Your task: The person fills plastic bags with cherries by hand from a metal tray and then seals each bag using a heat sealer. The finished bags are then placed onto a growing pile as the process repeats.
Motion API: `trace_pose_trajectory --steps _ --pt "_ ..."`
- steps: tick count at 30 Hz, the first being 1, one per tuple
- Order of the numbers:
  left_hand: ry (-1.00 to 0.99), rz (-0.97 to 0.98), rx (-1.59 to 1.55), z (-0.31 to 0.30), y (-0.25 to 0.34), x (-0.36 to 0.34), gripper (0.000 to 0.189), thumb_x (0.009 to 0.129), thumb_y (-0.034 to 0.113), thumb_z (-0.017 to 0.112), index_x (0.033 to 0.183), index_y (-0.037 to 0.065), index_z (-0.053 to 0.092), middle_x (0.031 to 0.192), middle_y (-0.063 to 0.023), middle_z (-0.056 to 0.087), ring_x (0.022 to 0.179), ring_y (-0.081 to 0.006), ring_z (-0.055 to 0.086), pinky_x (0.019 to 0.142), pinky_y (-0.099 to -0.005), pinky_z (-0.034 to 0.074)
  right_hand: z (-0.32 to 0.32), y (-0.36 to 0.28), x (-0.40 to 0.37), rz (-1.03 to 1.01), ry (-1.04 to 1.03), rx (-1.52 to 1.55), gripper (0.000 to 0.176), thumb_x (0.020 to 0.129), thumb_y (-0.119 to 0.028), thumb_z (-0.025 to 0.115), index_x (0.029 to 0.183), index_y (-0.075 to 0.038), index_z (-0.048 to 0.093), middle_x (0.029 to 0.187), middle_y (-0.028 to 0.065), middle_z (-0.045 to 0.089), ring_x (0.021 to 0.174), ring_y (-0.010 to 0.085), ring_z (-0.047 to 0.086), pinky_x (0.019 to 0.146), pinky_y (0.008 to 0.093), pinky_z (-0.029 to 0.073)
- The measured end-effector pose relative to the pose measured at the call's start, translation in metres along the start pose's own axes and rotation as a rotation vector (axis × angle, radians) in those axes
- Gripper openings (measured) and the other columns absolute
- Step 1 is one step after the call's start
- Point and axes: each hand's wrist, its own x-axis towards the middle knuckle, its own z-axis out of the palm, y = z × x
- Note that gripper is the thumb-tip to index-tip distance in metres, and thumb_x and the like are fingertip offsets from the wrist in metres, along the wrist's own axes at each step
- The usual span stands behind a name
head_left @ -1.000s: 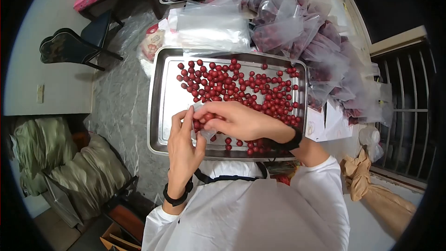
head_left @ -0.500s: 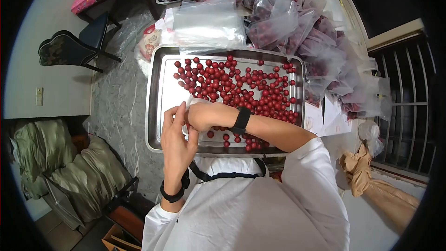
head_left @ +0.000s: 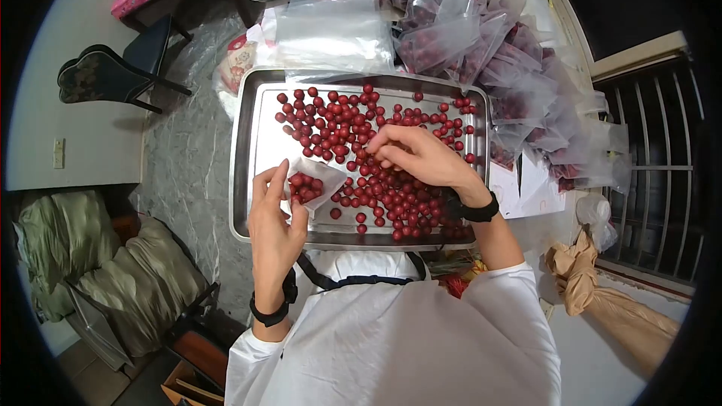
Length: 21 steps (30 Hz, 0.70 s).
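The grip of the left hand (head_left: 274, 229) is closing on a small translucent bag (head_left: 329, 175), with the fingertips and thumb pinching its near left side, just left of the middle of the frame. The grip of the right hand (head_left: 425, 156) is working apart from the bag: its curled fingers are hovering at or just above the loose red fruits (head_left: 340, 150) near the centre, and whether they are clamping on any fruit cannot be told, since the fingertips are mingling with the pile.

The bag is gaping towards the middle of the frame and is already holding a small cluster of fruits (head_left: 306, 188), so it is serving as a partly filled container while many more are lying outside it. It is sitting over the lower left part of a large metal tray (head_left: 239, 154), whose raised rim is surrounding the loose fruits. These are spreading from the upper left of the tray to its right side and lower right, and the bare metal is showing mostly along the left.

Beyond the far edge of the tray, a stack of flat clear bags (head_left: 331, 34) is lying at the upper middle, its near edge overlapping the rim. Filled bags (head_left: 440, 45) are crowding the upper right, with dark red contents showing through the plastic. Below them, white paper (head_left: 540, 194) is lying beside the tray.
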Motion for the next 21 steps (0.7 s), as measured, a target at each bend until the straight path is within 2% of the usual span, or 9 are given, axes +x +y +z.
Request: trace_pose_trajectory --steps 4,6,8,10,14,16,21 --pt "0.0 -0.012 -0.006 -0.001 -0.001 0.0 0.063 0.074 -0.005 0.056 0.137 0.001 0.055 0.123 -0.0144 0.057 0.082 -0.0196 0.061 0.057 -0.0284 0.053 -0.011 0.059 -0.015 0.051 0.045 -0.157 0.016 0.092 -0.005 0.056 0.104 0.001 0.064 0.091 0.01 0.068 0.081 0.0155 0.065 0.074 0.0311 0.051" --pt "0.001 -0.016 -0.017 -0.001 -0.002 0.0 0.063 0.074 -0.005 0.056 0.137 0.001 0.055 0.124 -0.0147 0.057 0.082 -0.0196 0.061 0.058 -0.0285 0.053 -0.012 0.082 -0.017 0.096 0.065 -0.235 0.017 0.095 -0.005 0.056 0.108 0.002 0.063 0.094 0.0046 0.066 0.083 0.0105 0.06 0.077 0.0281 0.05" --pt "0.004 -0.019 -0.026 -0.001 -0.001 0.0 0.063 0.074 -0.005 0.056 0.137 0.001 0.055 0.124 -0.0149 0.057 0.082 -0.0196 0.061 0.058 -0.0286 0.053 -0.011 0.093 -0.018 0.096 0.118 -0.255 0.016 0.091 -0.002 0.059 0.105 0.001 0.064 0.09 0.0057 0.065 0.081 0.0129 0.061 0.076 0.0293 0.05" --pt "-0.035 -0.087 -0.022 -0.003 0.002 0.0 0.065 0.077 -0.006 0.053 0.14 0.006 0.056 0.123 -0.0112 0.054 0.09 -0.0146 0.059 0.066 -0.0259 0.052 -0.012 0.101 -0.018 0.077 0.207 -0.471 0.014 0.086 -0.004 0.062 0.098 0.001 0.066 0.091 0.0124 0.067 0.084 0.0249 0.067 0.078 0.0359 0.052" --pt "-0.029 -0.097 -0.032 -0.003 0.0 -0.001 0.065 0.077 -0.005 0.053 0.14 0.008 0.056 0.124 -0.0103 0.054 0.09 -0.0141 0.059 0.066 -0.0252 0.052 -0.013 0.109 -0.012 0.152 0.194 -0.52 0.015 0.084 -0.008 0.067 0.097 0.0 0.068 0.095 0.0131 0.067 0.088 0.0288 0.067 0.08 0.0395 0.052" --pt "-0.018 -0.081 -0.036 -0.002 -0.002 -0.002 0.065 0.076 -0.004 0.054 0.14 0.009 0.057 0.124 -0.0099 0.054 0.09 -0.0143 0.059 0.065 -0.0252 0.051 -0.008 0.114 -0.008 0.206 0.208 -0.678 0.021 0.081 -0.015 0.073 0.097 -0.002 0.069 0.097 0.0129 0.065 0.092 0.0298 0.066 0.081 0.0417 0.052" --pt "-0.01 -0.077 -0.023 -0.002 0.0 -0.001 0.067 0.074 -0.004 0.053 0.14 0.008 0.057 0.124 -0.0103 0.055 0.09 -0.0149 0.059 0.065 -0.0258 0.051 0.002 0.125 -0.004 0.19 0.195 -0.868 0.028 0.076 -0.021 0.08 0.096 -0.005 0.07 0.104 0.0152 0.061 0.098 0.0335 0.064 0.082 0.0453 0.052"
